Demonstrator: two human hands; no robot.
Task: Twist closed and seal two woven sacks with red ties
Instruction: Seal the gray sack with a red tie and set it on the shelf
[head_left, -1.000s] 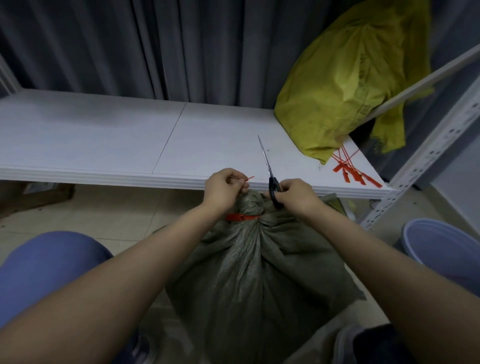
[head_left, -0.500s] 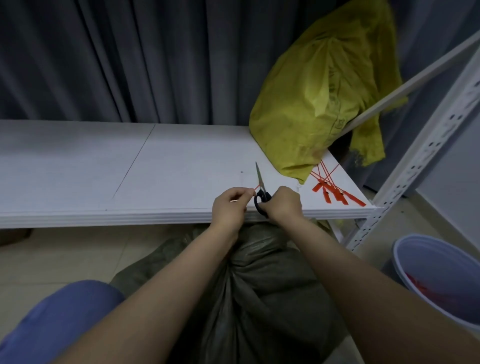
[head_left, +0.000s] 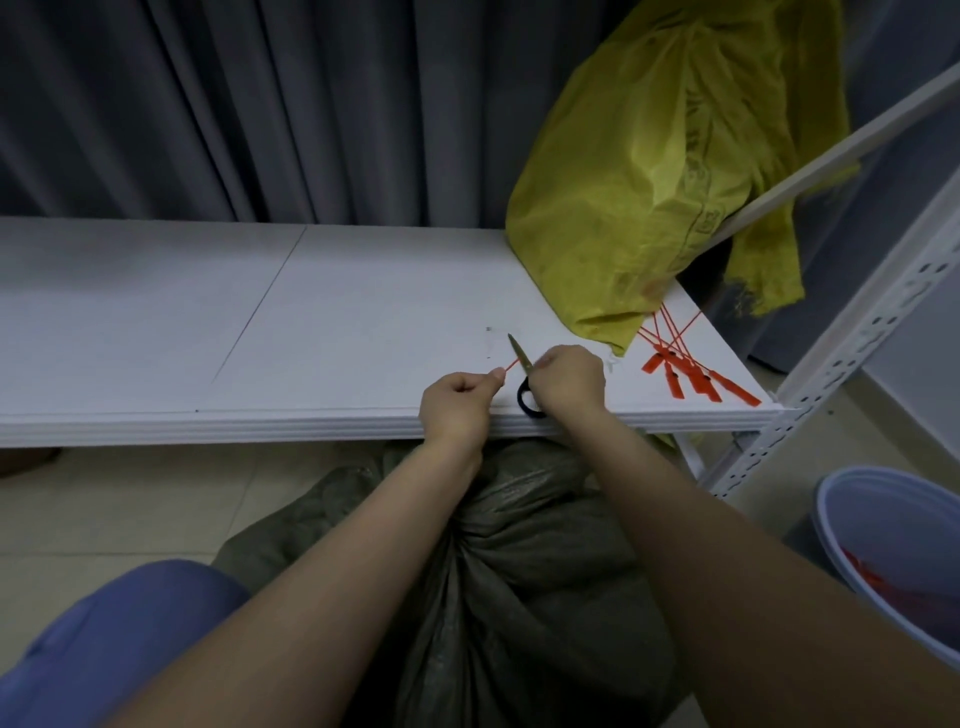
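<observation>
- Left hand (head_left: 457, 405): fingers curled, with thumb and forefinger pinching a thin red tie strand (head_left: 510, 366) over the front edge of the white shelf (head_left: 311, 322).
- Right hand (head_left: 569, 382): wrapped round the black-handled scissors (head_left: 521, 357). The blades meet the strand.
- Green woven sack (head_left: 519, 571): on the floor beneath both forearms, fabric gathered toward the neck, which is hidden.
- Yellow woven sack (head_left: 649, 182): slumped on the shelf's right end, with spare red ties (head_left: 691, 374) just beside it.
- Pale bucket (head_left: 909, 514): on the floor at the right.

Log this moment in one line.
left hand: pinches red tie tail | right hand: holds scissors, blade at tail | green sack: below hands, neck hidden | spare ties: on shelf
</observation>
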